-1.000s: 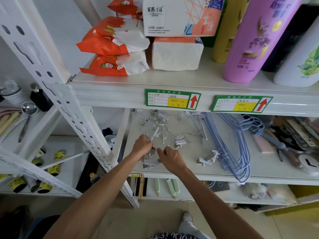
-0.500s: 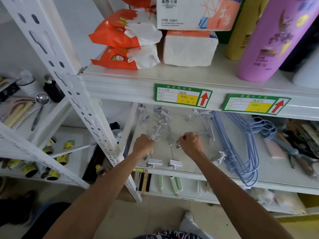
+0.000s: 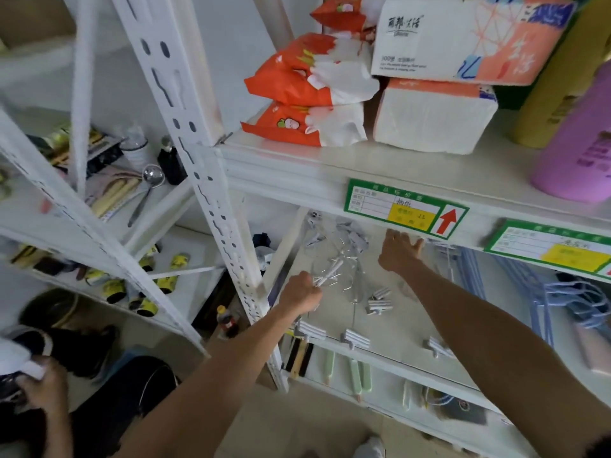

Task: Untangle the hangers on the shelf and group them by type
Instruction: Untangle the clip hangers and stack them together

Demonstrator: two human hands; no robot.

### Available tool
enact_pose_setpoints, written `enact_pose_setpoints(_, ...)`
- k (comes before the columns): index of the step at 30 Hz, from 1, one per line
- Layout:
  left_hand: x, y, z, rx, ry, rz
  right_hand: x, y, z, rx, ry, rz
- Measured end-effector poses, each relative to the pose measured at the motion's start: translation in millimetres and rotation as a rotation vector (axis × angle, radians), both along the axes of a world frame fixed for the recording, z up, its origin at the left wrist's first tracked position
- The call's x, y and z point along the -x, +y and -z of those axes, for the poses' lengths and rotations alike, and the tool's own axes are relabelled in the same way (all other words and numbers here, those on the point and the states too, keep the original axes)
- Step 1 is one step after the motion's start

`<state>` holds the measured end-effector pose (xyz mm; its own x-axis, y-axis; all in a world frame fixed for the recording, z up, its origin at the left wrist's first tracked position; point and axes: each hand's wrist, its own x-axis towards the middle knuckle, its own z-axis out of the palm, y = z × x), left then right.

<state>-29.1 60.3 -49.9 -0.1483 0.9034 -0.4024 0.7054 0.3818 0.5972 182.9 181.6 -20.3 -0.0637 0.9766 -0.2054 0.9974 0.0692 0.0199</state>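
A tangle of thin wire clip hangers lies at the left of the white shelf. My left hand grips the near end of that tangle in a fist. My right hand reaches deep under the upper shelf, fingers spread; what it touches is hidden. Loose white clips lie on the shelf, and more clips sit along its front edge. A bundle of blue wire hangers lies to the right.
The shelf above carries orange tissue packs, white tissue packs and a pink bottle. A slanted white upright stands left of my arm. Another person's hand shows at bottom left. Green-handled items hang below.
My right hand has left the clips near the shelf front and reached farther back under the upper shelf, opening. My left hand keeps its grip on the wire tangle. The camera swung left.
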Motion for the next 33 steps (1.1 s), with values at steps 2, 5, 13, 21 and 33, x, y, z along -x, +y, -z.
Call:
enact_pose_setpoints(2, 0.2, 0.0, -0.1, -0.019, -0.007, -0.001, -1.0, 3.2, -3.4, 0.079, -0.13, -0.015)
enact_pose_setpoints(5, -2.0, -1.6, -2.7, -0.044, 0.003, 0.001, 3.3, 2.0, -3.2, 0.059, -0.205, -0.041)
enact_pose_setpoints(13, 1.9, -10.8, -2.0, -0.111, 0.003, -0.02, -0.6, -8.3, -8.9, -0.11, -0.022, -0.094)
enact_pose_setpoints(21, -2.9, -14.1, -1.3, -0.117, 0.03, -0.032, -4.0, -2.0, -40.2, -0.313, 0.181, 0.027)
enact_pose_setpoints(33, -15.5, 0.5, -4.1, -0.094, 0.071, -0.067, -6.7, -41.5, -65.8, -0.375, 0.306, 0.225)
